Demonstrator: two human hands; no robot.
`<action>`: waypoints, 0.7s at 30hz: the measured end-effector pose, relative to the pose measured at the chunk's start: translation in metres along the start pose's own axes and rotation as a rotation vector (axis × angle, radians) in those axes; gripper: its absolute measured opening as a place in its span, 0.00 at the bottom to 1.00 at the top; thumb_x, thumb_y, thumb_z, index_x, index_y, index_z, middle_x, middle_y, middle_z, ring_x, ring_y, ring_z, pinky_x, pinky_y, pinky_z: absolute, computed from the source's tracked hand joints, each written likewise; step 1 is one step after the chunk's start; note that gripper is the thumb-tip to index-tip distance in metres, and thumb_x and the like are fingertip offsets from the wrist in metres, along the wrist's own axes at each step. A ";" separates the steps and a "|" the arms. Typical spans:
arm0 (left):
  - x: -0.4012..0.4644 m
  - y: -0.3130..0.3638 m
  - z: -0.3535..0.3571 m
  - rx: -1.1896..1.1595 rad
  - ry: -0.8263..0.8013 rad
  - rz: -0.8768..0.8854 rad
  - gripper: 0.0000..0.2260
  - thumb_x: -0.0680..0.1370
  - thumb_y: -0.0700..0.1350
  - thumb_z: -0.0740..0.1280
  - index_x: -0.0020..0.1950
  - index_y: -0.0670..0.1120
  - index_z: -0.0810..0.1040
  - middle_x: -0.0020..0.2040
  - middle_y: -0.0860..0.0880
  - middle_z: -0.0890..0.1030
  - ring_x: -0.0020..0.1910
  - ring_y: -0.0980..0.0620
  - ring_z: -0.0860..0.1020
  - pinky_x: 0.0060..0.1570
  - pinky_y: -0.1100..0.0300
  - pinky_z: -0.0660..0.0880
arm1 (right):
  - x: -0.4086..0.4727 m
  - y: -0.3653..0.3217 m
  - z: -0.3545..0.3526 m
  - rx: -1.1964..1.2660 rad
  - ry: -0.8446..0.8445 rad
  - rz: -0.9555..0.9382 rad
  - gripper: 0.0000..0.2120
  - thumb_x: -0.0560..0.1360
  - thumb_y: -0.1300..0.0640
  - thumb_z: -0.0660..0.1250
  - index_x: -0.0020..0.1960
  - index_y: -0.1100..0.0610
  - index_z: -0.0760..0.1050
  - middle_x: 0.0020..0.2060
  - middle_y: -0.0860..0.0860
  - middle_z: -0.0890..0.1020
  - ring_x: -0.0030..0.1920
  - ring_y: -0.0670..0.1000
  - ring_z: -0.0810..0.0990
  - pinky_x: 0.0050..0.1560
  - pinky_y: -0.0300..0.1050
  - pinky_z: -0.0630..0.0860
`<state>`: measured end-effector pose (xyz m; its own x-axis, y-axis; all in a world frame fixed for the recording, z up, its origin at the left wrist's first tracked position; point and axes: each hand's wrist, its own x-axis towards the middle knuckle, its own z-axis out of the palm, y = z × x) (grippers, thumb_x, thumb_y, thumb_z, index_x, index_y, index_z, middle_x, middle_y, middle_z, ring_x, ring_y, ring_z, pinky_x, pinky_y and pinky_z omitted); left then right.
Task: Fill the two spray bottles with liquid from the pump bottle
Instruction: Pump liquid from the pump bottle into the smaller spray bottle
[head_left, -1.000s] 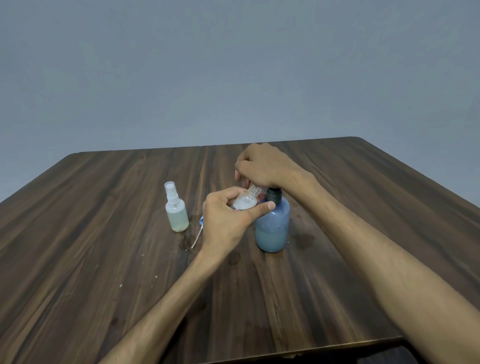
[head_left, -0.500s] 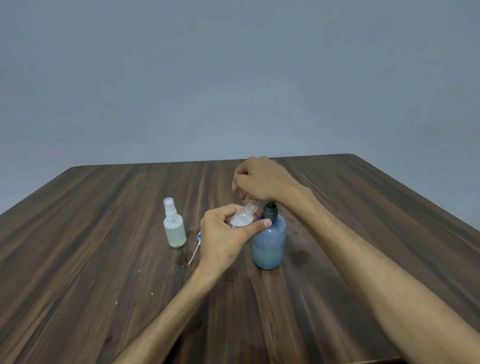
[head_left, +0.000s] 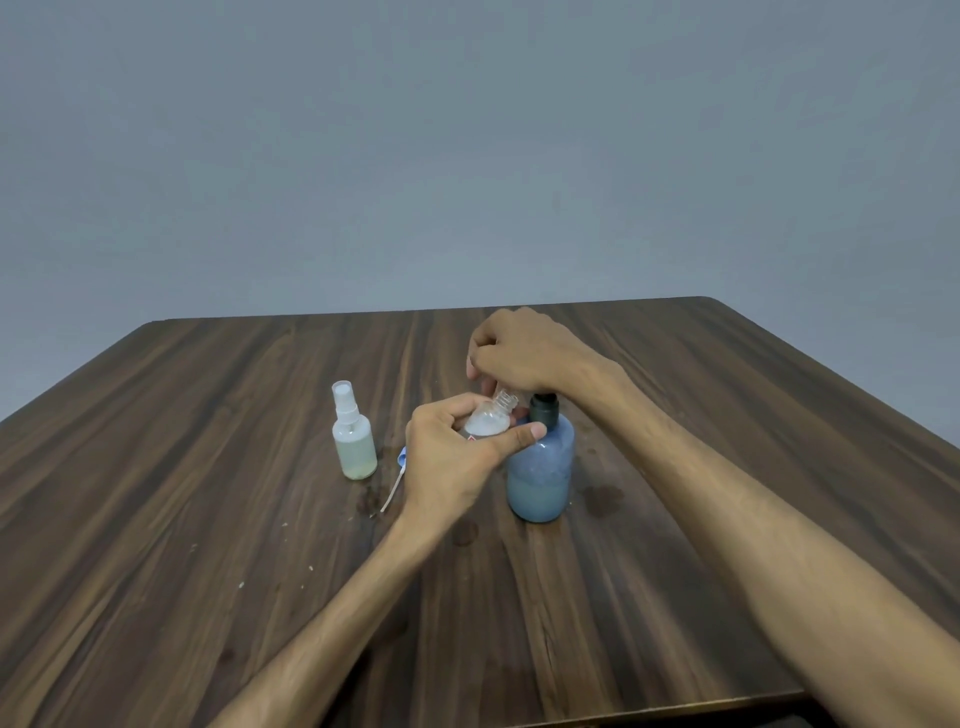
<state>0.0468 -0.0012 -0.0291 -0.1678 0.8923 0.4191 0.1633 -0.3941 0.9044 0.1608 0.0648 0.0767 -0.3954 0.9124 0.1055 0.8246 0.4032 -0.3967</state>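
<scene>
clear open spray bottle is gripped by left hand, tilted under pump bottle nozzle; right hand is curled on pump. 2nd fill underway; next, steady press needed.

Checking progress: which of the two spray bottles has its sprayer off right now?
The spray bottle in the left hand, neck bare; the standing one is capped.

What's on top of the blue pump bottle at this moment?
The right hand rests over the blue pump bottle, on its dark pump collar. The pump head and spout are hidden under that hand. The left hand holds an open small bottle tilted toward it.
</scene>
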 end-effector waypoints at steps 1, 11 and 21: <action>0.000 0.001 0.000 -0.002 -0.006 0.004 0.09 0.68 0.43 0.86 0.41 0.47 0.88 0.36 0.50 0.87 0.35 0.54 0.83 0.36 0.53 0.79 | -0.001 0.000 -0.001 0.019 0.013 -0.003 0.13 0.74 0.55 0.62 0.44 0.54 0.85 0.38 0.50 0.89 0.45 0.54 0.87 0.51 0.55 0.84; 0.000 0.001 0.000 -0.009 0.001 -0.005 0.09 0.68 0.42 0.86 0.44 0.44 0.89 0.39 0.51 0.89 0.39 0.55 0.85 0.39 0.54 0.81 | 0.001 0.007 0.000 0.195 0.059 -0.017 0.12 0.75 0.57 0.62 0.42 0.52 0.85 0.35 0.47 0.88 0.40 0.50 0.87 0.46 0.50 0.84; 0.001 -0.001 0.002 -0.039 -0.003 -0.035 0.10 0.68 0.40 0.85 0.47 0.45 0.89 0.43 0.50 0.90 0.46 0.50 0.89 0.51 0.42 0.86 | -0.037 0.030 0.035 0.964 0.122 0.033 0.16 0.81 0.63 0.59 0.46 0.64 0.85 0.38 0.59 0.86 0.31 0.49 0.79 0.32 0.39 0.76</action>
<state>0.0482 0.0000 -0.0295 -0.1700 0.9062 0.3872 0.1191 -0.3712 0.9209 0.1863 0.0411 0.0291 -0.2884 0.9452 0.1533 0.1274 0.1965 -0.9722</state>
